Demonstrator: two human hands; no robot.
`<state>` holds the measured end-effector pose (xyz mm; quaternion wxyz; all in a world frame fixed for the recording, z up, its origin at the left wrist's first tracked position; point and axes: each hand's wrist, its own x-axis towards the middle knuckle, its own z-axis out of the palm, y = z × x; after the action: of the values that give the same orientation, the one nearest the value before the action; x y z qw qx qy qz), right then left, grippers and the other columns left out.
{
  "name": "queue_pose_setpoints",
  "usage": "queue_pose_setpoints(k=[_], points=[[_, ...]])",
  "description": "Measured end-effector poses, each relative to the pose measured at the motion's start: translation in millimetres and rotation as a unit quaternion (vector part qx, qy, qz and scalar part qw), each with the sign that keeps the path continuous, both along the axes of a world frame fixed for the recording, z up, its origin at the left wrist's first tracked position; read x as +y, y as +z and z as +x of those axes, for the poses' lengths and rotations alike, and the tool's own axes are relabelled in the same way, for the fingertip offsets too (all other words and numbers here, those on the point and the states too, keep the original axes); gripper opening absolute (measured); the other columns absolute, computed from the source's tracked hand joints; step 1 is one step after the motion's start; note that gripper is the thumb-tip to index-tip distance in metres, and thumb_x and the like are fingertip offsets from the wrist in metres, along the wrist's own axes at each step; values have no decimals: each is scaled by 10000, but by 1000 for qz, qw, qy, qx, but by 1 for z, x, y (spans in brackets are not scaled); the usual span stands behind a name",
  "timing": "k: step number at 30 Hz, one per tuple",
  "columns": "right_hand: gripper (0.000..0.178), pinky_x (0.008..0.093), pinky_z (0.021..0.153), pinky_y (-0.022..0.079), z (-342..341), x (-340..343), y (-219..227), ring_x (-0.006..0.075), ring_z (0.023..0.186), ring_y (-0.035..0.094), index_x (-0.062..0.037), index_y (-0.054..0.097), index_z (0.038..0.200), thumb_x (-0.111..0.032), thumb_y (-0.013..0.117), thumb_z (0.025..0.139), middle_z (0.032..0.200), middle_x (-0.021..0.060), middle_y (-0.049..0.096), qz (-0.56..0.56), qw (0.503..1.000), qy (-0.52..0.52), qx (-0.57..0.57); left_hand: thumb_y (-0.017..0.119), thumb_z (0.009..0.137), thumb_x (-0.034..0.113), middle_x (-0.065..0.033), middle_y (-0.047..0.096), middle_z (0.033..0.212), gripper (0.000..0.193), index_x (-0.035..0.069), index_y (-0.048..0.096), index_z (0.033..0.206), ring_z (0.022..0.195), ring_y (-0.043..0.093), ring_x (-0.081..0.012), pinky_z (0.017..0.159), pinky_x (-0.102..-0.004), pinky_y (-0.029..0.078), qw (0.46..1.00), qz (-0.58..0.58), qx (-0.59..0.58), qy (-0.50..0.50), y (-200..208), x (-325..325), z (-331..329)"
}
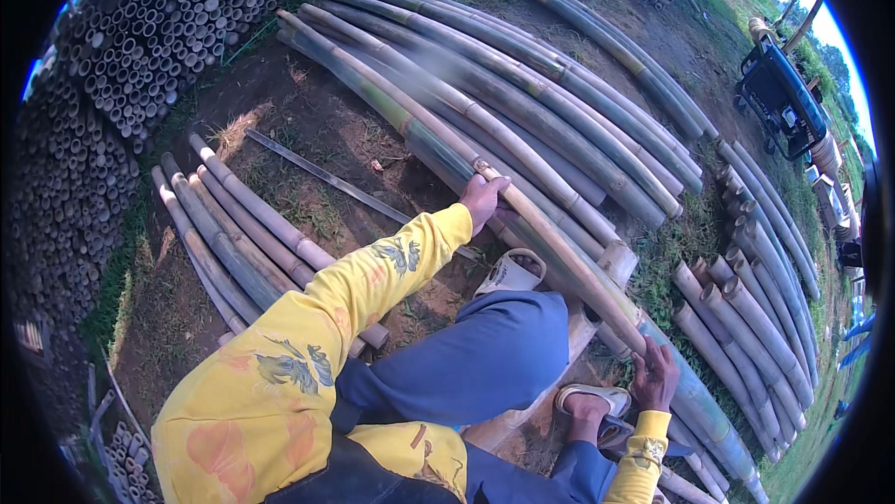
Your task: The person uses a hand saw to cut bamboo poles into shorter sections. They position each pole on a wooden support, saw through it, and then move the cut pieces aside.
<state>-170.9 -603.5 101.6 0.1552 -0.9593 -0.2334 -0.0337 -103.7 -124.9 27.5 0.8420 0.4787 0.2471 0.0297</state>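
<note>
A slender tan bamboo pole (557, 245) runs slantwise in front of me, from the far left down to the near right. My left hand (485, 200) is closed around it near a dark joint ring. At its near end, the fingers of my right hand (656, 377) are bent against the pole; part of that grip is hidden. A thicker green bamboo pole (701, 403) lies beside and beneath it, passing close to my right hand. More thick bamboo poles (541, 145) lie side by side just beyond, parallel to the one I hold.
At left lie several shorter poles (266, 224) and a flat narrow strip (326, 174). Cut bamboo is stacked high (168, 28) at far left. More poles (746, 345) lie at right, with a dark framed machine (785, 98) beyond. A log (617, 263) sits under the poles by my sandals (513, 271).
</note>
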Motion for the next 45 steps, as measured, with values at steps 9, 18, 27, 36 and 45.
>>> queue_pose_setpoints(k=[9,18,27,36,45], points=[[421,442,657,527,15,58,-23,316,735,656,-190,707,1278,-309,783,882,868,99,610,23,997,9,-71,620,994,265,-175,636,1068,328,-1,522,1157,974,702,-310,808,-494,659,999,17,-15,46,-7,68,30],[424,477,714,548,31,51,-9,343,863,675,-205,627,1286,-480,662,966,922,120,604,-9,997,21,-76,647,989,302,-120,645,1163,312,86,553,1194,1067,682,-302,867,-473,615,999,-35,-32,22,-80,119,56],[463,486,769,530,24,42,-39,369,900,658,-194,652,1322,-446,701,938,960,126,604,28,1000,12,1,645,1013,340,-172,659,1198,404,81,521,1298,1059,699,-314,859,-410,613,996,-76,-29,-23,-98,106,64],[438,497,808,513,51,42,-74,379,928,648,-180,715,1291,-373,753,900,986,142,634,66,996,-37,49,614,1027,407,-187,692,995,457,61,520,1309,799,708,-246,612,-319,595,983,35,150,-94,-88,102,67],[442,491,838,512,70,43,-93,351,996,630,-202,716,1286,-359,773,877,1020,120,605,71,995,-39,57,410,1083,537,-140,764,869,567,29,633,1195,611,700,-179,474,-290,546,955,148,215,-144,-76,90,73]])
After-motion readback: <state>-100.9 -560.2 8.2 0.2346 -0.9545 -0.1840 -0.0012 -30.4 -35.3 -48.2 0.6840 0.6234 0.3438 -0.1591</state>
